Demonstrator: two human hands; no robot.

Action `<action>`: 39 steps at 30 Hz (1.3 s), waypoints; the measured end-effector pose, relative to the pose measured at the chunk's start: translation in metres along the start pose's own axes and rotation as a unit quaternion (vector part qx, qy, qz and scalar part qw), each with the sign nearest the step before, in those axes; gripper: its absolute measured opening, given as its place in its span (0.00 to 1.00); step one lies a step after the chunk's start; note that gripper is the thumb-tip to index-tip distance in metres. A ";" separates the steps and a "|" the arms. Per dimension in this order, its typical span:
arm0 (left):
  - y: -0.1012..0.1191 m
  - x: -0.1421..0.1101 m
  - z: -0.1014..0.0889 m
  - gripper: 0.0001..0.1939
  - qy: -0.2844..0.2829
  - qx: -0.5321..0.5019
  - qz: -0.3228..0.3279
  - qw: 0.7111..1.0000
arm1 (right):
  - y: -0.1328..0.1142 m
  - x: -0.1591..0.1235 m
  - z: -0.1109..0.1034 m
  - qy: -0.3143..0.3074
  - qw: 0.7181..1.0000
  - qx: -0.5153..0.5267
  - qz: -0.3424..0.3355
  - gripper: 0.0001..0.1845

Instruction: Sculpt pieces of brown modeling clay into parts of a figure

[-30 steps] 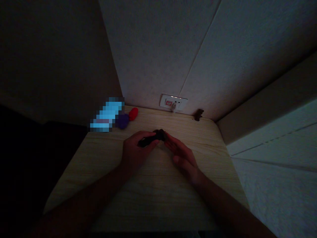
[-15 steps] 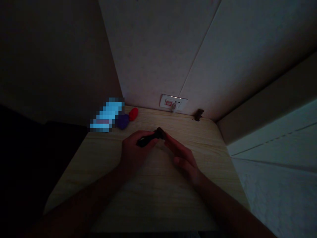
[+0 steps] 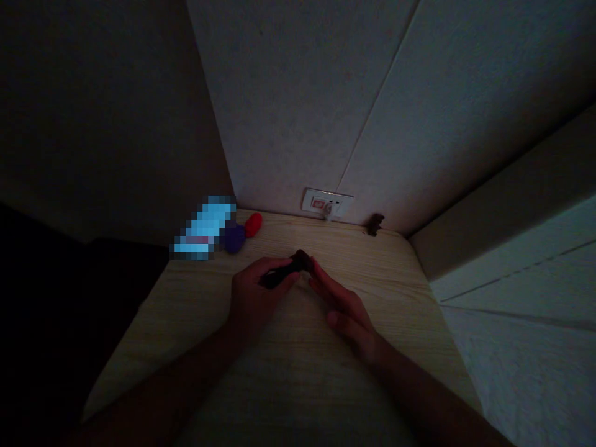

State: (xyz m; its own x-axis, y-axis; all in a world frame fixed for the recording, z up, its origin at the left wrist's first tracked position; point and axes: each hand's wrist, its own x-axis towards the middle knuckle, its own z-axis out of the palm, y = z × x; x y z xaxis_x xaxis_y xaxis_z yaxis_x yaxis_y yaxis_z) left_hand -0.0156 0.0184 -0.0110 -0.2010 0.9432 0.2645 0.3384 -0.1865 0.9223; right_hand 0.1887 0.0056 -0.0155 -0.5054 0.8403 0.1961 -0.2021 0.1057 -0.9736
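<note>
My left hand is closed round a long black piece that looks like modelling clay, thumb on the near side and fingers on the far side. The far end of the piece bends over to the right. Against that end rest the fingertips of my right hand, which is held flat with its fingers stretched out and its thumb apart. In the dim light the black piece shows little detail. A purple-blue lump and a red lump lie touching beyond my left hand.
The wooden tabletop meets the wall. A lit, blurred-out screen stands at its back left corner. On the wall is a socket plate with a plug in it. A small dark brown object sits at the back right.
The whole view has shifted slightly, so that everything appears a little lower. Both hands keep nearly the same pose on the black piece.
</note>
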 end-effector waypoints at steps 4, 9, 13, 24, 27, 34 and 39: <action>-0.002 0.000 0.000 0.12 0.002 0.006 0.005 1.000 | 0.001 0.000 0.001 0.011 1.000 -0.008 -0.007 0.36; 0.002 0.002 0.000 0.10 -0.022 -0.008 0.013 1.000 | 0.003 0.007 -0.004 0.140 0.989 -0.049 -0.002 0.17; 0.006 0.002 0.001 0.10 -0.052 -0.028 0.003 0.998 | 0.006 0.013 -0.011 0.173 0.984 -0.038 0.016 0.24; 0.007 0.002 -0.002 0.09 -0.092 -0.025 0.003 0.995 | 0.008 0.014 -0.012 0.156 0.986 -0.067 0.004 0.21; 0.007 0.003 -0.002 0.09 -0.098 -0.029 0.003 0.995 | 0.008 0.013 -0.012 0.160 0.984 -0.071 0.013 0.21; 0.009 0.002 -0.006 0.11 -0.119 -0.021 -0.002 0.993 | 0.006 0.013 -0.010 0.164 0.984 -0.061 0.025 0.21; 0.007 0.004 -0.004 0.13 -0.113 -0.039 -0.004 0.993 | 0.005 0.013 -0.010 0.148 0.988 -0.038 0.015 0.21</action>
State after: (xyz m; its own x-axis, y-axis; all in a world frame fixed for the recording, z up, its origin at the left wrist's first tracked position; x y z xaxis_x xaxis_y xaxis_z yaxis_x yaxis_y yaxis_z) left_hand -0.0173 0.0198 -0.0022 0.0117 0.9806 0.1957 0.2641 -0.1918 0.9452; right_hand 0.1892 0.0221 -0.0190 -0.2395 0.9613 0.1358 -0.1209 0.1092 -0.9866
